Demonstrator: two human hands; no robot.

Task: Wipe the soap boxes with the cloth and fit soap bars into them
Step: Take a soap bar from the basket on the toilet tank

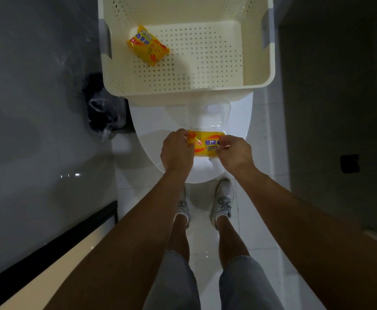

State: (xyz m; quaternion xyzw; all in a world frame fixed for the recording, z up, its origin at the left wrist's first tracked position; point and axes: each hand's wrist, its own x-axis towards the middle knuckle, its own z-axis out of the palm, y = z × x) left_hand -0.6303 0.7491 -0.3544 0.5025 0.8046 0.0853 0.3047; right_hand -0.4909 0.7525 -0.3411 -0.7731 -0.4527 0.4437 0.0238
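A yellow wrapped soap bar (205, 143) lies across a clear soap box (207, 118) on the closed white toilet lid (151, 130). My left hand (176, 149) grips the bar's left end and my right hand (235, 153) pinches its right end. The box's clear lid stands open behind the bar. A second yellow wrapped soap bar (147, 45) lies in the far left of the cream perforated basket (259, 63). No cloth is in view.
The basket sits on the toilet's back part. A black bin with a clear bag (103, 106) stands left of the toilet. A dark glossy wall is on the left, a dark door on the right. My feet (222, 203) stand on white floor tiles.
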